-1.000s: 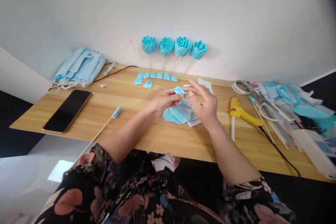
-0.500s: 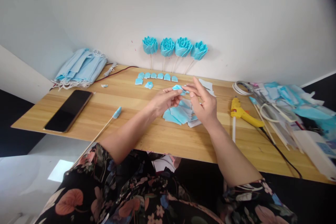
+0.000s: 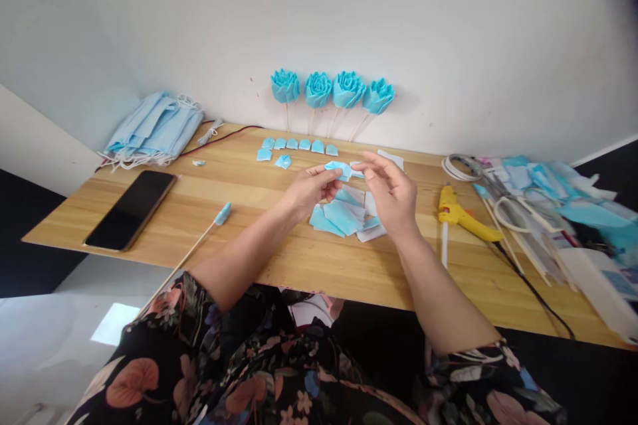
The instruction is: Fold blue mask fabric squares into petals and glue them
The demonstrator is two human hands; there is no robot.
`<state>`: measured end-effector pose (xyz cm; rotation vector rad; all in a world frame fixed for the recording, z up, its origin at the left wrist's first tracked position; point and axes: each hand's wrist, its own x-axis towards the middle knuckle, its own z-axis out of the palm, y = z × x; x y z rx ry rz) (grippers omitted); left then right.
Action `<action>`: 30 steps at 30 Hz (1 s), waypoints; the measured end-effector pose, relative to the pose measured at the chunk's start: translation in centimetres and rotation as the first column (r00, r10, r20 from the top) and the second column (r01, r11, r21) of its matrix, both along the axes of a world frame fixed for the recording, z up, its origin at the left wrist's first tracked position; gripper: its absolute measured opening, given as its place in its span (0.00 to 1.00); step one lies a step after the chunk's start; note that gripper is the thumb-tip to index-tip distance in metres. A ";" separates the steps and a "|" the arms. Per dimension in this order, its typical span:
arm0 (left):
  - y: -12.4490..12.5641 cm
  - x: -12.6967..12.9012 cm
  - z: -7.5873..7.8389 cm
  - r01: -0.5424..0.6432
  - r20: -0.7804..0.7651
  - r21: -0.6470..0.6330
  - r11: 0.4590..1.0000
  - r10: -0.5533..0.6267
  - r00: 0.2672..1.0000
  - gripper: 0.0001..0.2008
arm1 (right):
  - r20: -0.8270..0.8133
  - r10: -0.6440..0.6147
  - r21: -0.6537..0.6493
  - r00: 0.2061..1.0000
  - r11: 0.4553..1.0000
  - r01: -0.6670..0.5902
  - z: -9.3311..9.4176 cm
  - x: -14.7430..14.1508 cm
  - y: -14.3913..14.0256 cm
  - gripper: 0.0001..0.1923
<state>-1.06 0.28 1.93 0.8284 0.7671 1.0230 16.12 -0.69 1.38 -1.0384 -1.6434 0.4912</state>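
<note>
My left hand (image 3: 310,191) pinches a small folded piece of light-blue mask fabric (image 3: 337,169) between thumb and fingers. At the right end of that piece, my right hand (image 3: 395,194) has its thumb and fingertips closed on the fabric's edge. Beneath both hands lies a loose pile of cut blue and white fabric pieces (image 3: 339,216). Just beyond them, several small folded blue petals (image 3: 304,144) sit in rows on the wooden table (image 3: 299,259).
Several blue fabric roses (image 3: 318,88) on sticks lean against the wall. At left are stacked masks (image 3: 154,126), a phone (image 3: 130,210) and a blue-tipped stick (image 3: 195,243). To the right lie a yellow glue gun (image 3: 463,216), scissors (image 3: 528,212), tape (image 3: 461,167) and fabric scraps (image 3: 563,189).
My right hand has shifted slightly right and its raised fingers have come down. The piece between my hands now looks more spread out. My left hand has barely moved.
</note>
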 end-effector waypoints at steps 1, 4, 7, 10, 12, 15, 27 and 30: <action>0.0 0.0 0.0 -0.004 -0.002 0.005 1.000 0.004 1.000 0.08 | -0.024 -0.019 -0.034 1.000 0.999 0.018 -0.2 0.1 0.2 0.13; -0.1 0.1 0.0 -0.009 -0.019 0.036 0.999 0.009 1.000 0.08 | -0.056 -0.029 -0.155 0.998 0.988 0.020 -0.6 0.2 0.8 0.12; -0.3 0.1 0.0 0.000 -0.052 0.088 0.996 0.005 0.999 0.09 | -0.094 0.059 -0.245 0.994 0.966 -0.081 -0.6 0.2 1.0 0.17; -0.3 0.1 0.0 -0.001 -0.079 0.135 0.991 0.012 0.997 0.11 | -0.145 0.120 -0.274 0.982 0.949 -0.157 -0.3 0.0 0.8 0.20; -0.3 0.1 -0.1 -0.007 -0.086 0.145 0.989 0.019 0.996 0.12 | -0.170 0.121 -0.286 0.978 0.944 -0.167 -0.1 -0.2 0.7 0.19; -0.3 0.1 -0.3 -0.010 -0.097 0.145 0.989 0.024 0.995 0.12 | -0.202 0.090 -0.302 0.975 0.942 -0.149 -0.1 -0.3 0.6 0.15; 0.2 0.0 -0.7 -0.105 -0.049 0.182 0.978 0.116 0.992 0.14 | -0.163 0.052 -0.275 0.985 0.957 -0.096 -0.3 -0.3 0.5 0.10; 0.3 -0.1 -0.9 -0.120 -0.047 0.177 0.977 0.130 0.990 0.12 | -0.170 0.067 -0.281 0.983 0.953 -0.114 -0.2 -0.3 0.5 0.12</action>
